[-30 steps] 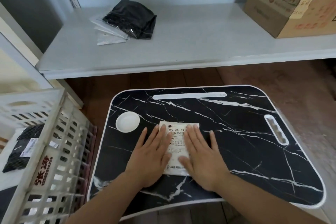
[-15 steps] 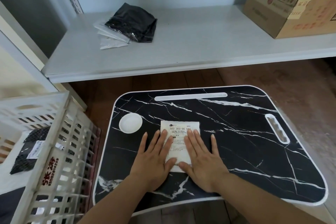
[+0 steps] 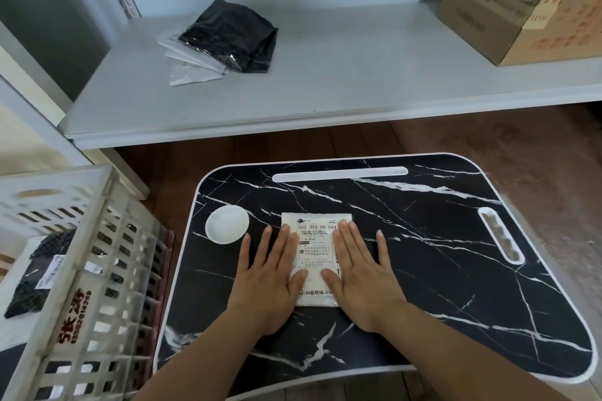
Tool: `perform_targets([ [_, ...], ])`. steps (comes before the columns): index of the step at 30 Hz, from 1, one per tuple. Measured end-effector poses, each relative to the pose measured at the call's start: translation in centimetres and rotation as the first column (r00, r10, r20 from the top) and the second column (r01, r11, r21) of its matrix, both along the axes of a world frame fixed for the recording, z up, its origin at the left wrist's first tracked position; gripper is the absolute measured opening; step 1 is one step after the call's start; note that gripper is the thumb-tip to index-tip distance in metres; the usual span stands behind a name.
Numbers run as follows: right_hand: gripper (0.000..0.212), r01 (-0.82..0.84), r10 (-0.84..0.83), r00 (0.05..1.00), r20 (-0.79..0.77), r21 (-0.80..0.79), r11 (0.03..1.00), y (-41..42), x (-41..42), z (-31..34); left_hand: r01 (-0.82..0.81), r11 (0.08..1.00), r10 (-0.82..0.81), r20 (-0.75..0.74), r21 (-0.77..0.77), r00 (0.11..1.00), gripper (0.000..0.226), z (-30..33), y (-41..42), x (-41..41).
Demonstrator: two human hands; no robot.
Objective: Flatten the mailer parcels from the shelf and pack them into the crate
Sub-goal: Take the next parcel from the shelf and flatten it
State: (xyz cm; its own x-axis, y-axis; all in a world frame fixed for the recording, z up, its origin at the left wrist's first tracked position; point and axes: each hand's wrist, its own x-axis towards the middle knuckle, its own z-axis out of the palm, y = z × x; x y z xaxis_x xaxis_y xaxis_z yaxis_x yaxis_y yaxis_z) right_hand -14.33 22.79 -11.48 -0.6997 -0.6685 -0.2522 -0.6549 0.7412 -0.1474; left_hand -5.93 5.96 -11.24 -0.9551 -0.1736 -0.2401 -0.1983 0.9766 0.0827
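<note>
White mailer parcel (image 3: 316, 257) lies flat on the black marble-pattern tabletop (image 3: 423, 270), roughly centre-left, label side up. Long axis runs near-to-far from the person; the label's number line is at the far end, logo strip at the near end, text reading upright from the camera. Slight tilt, if any, is hard to judge.

Left hand (image 3: 265, 283) is palm-down, fingers straight and spread, pressing on the parcel's left edge with its outer fingers on the tabletop. Right hand (image 3: 361, 280) mirrors it on the right edge, also flat, nothing gripped. Label centre shows between the two hands.

Small white round dish (image 3: 227, 224) sits on the tabletop just left of the parcel, apart from it.

Shelf (image 3: 358, 81) beyond the tabletop holds a black mailer (image 3: 233, 37) lying partly on a few grey mailers (image 3: 189, 67), and a cardboard box (image 3: 521, 3) at right.

White slatted crate (image 3: 81, 286) at left, with a black labelled parcel (image 3: 35, 277) inside.
</note>
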Motion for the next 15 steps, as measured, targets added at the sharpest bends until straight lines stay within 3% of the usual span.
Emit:
perform_targets([
  [3, 0.088, 0.009, -0.009, 1.0, 0.006, -0.014, 1.0, -0.1, -0.4, 0.6, -0.002, 1.0, 0.002, 0.061, -0.001, 0.998, 0.077, 0.6, -0.3, -0.5],
  [5, 0.087, 0.056, -0.056, 0.998, 0.001, -0.067, 0.996, -0.2, -0.8, 1.4, -0.006, 1.0, 0.007, 0.072, -0.003, 0.997, 0.069, 1.4, -0.7, -1.0],
  [7, 0.08, 0.168, -0.169, 0.986, 0.008, -0.136, 0.976, -0.7, -0.9, 2.4, -0.046, 0.998, 0.047, -0.025, 0.038, 0.999, 0.057, 2.3, -1.1, -1.2],
  [9, 0.075, 0.348, -0.333, 0.937, 0.104, -0.209, 0.914, -1.6, -0.9, 3.3, -0.174, 0.961, 0.208, -0.147, 0.213, 0.967, 0.047, 2.7, -1.2, -1.7],
  [11, 0.077, 0.548, -0.487, 0.829, 0.275, -0.23, 0.804, -2.4, -1.0, 4.0, -0.366, 0.773, 0.47, -0.079, 0.519, 0.879, 0.045, 3.0, -0.7, -2.2],
  [13, 0.081, 0.708, -0.574, 0.677, 0.46, -0.193, 0.68, -2.8, -1.4, 4.5, -0.53, 0.427, 0.66, 0.148, 0.733, 0.736, 0.044, 3.5, -0.5, -2.6],
  [15, 0.073, 0.807, -0.561, 0.516, 0.647, -0.147, 0.572, -3.0, -1.9, 4.6, -0.566, 0.089, 0.676, 0.368, 0.82, 0.639, 0.034, 4.1, -0.6, -2.8],
])
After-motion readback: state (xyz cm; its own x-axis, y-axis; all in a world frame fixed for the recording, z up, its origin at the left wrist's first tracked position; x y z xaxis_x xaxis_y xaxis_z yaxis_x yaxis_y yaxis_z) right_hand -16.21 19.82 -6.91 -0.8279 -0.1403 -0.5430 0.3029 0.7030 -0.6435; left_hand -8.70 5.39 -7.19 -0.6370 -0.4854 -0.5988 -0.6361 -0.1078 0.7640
